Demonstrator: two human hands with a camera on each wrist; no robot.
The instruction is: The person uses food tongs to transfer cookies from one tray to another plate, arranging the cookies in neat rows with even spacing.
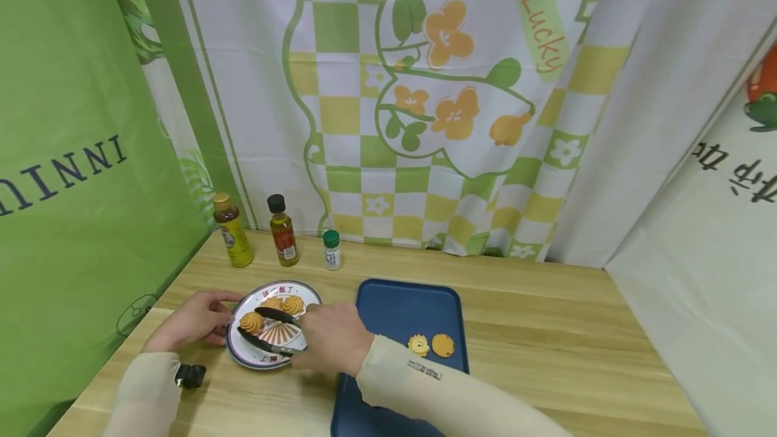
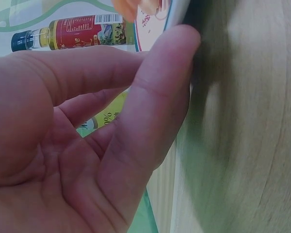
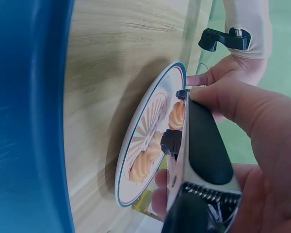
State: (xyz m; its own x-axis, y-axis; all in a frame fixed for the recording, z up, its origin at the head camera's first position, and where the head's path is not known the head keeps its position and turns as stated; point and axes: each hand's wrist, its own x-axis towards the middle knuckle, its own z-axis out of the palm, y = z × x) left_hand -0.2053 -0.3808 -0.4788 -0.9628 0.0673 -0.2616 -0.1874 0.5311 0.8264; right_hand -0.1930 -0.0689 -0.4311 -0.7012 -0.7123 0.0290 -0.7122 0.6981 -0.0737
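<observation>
My left hand (image 1: 197, 321) pinches the left rim of a round white plate (image 1: 245, 356) with a coloured edge and printed pattern, thumb and fingers at the rim. My right hand (image 1: 334, 339) grips black-tipped metal tongs (image 1: 267, 346) over the plate. The tongs' two tips stand spread on either side of a swirled golden cookie (image 1: 251, 322); whether they touch it, I cannot tell. Two more swirled cookies, one golden (image 1: 293, 305) and one partly hidden (image 1: 272, 303), lie at the plate's far side. In the right wrist view the tongs (image 3: 208, 145) hide part of the cookies.
Right of the plate lies a dark blue tray (image 1: 407, 309) bearing a pale scalloped cookie (image 1: 419, 345) and a round brown cookie (image 1: 442, 345). Behind the plate stand a yellow-labelled bottle (image 1: 235, 238), a black-capped oil bottle (image 1: 283, 235) and a green-capped shaker (image 1: 332, 251). Curtains surround the wooden table (image 1: 534, 329).
</observation>
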